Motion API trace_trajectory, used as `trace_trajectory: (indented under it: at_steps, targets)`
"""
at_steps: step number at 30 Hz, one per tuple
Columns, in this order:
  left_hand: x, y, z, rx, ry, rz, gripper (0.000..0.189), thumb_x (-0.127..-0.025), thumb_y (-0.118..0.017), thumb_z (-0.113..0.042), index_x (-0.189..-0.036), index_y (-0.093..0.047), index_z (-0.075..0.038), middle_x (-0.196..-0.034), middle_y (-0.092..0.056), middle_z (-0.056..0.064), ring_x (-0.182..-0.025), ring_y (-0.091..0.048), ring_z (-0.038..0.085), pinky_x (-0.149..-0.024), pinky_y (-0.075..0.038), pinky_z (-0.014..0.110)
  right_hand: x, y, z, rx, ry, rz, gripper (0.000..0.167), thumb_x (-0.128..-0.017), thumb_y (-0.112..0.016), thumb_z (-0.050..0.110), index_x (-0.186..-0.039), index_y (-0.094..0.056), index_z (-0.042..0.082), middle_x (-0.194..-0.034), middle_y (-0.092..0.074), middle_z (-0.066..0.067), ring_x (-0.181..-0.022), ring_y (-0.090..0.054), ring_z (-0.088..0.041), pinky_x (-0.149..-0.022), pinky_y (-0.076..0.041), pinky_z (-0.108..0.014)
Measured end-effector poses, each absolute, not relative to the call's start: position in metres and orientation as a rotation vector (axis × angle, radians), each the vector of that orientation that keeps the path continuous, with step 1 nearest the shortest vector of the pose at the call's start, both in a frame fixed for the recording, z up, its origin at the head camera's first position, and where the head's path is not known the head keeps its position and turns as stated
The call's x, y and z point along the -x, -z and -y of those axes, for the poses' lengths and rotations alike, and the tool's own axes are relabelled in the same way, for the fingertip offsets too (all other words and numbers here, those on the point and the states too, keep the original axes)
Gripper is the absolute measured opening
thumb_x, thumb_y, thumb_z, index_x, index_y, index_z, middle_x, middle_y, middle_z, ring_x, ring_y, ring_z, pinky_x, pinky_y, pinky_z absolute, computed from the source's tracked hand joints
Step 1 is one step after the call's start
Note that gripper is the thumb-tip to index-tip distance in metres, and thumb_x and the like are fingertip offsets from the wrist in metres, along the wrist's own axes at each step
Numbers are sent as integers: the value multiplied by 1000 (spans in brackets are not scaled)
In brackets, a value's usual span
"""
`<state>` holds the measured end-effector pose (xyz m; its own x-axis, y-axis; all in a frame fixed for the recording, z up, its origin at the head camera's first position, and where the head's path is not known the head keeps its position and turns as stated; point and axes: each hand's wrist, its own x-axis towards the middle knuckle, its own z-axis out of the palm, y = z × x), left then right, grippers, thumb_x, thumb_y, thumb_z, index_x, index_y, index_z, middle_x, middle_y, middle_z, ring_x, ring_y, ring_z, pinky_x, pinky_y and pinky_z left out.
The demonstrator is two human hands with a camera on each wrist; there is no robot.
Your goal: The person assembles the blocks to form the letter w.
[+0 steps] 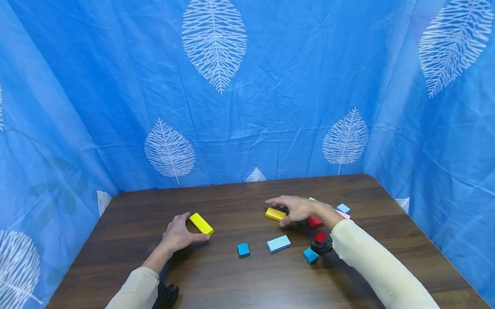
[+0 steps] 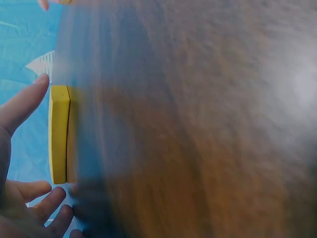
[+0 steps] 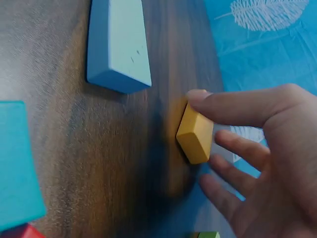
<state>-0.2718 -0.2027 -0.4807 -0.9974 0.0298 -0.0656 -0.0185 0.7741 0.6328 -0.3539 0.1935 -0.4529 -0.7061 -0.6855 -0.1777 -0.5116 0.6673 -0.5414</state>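
Note:
A bright yellow rectangular block (image 1: 201,224) lies on the left half of the table. My left hand (image 1: 180,233) is spread around it, thumb by the near end and fingers by the far end; in the left wrist view the fingertips (image 2: 58,192) stand just off the block. An orange-yellow block (image 1: 276,214) lies right of centre, with my right hand (image 1: 296,208) reaching over it. The right wrist view has the thumb (image 3: 233,106) overlapping one end of this block, while the other fingers are spread loosely on its far side.
Between the hands lie a small blue block (image 1: 243,250) and a light blue block (image 1: 278,243). Near my right forearm are a teal-blue block (image 1: 310,255), red blocks (image 1: 315,222) and a pale blue one (image 1: 343,208). A blue leaf-print curtain (image 1: 269,99) hangs behind the table.

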Motion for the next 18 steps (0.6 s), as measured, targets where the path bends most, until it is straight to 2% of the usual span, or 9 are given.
trace_trajectory:
  at_steps: [4, 8, 11, 18]
  targets:
    - [272, 480, 200, 15, -1041, -2888, 102, -77, -91, -40, -151, -40, 8, -149, -42, 32, -132, -40, 50, -105, -31, 71, 359, 457, -194, 866, 650, -2438, 76, -91, -78, 6, -158, -43, 17, -145, -49, -12, -129, -50, -35, -109, -42, -53]
    - [275, 479, 199, 27, -1067, -2887, 96, -78, -92, -36, -149, -44, 8, -146, -45, 30, -129, -41, 49, -101, -32, 69, 363, 457, -194, 792, 654, -2388, 77, -92, -75, -1, -158, -46, 26, -149, -46, -7, -129, -49, -33, -108, -43, -54]
    - [277, 478, 198, 35, -1069, -2890, 94, -78, -92, -34, -148, -45, 8, -144, -46, 30, -127, -42, 48, -100, -33, 68, 366, 457, -194, 767, 645, -2383, 76, -91, -74, -4, -155, -49, 29, -147, -47, -4, -125, -50, -30, -106, -44, -52]
    - [283, 483, 197, 31, -1034, -2930, 92, -77, -92, -34, -146, -48, 8, -138, -50, 30, -122, -48, 46, -98, -35, 67, 373, 462, -192, 794, 663, -2428, 67, -88, -76, -7, -148, -58, 18, -112, -58, -1, -102, -52, -22, -95, -48, -41]
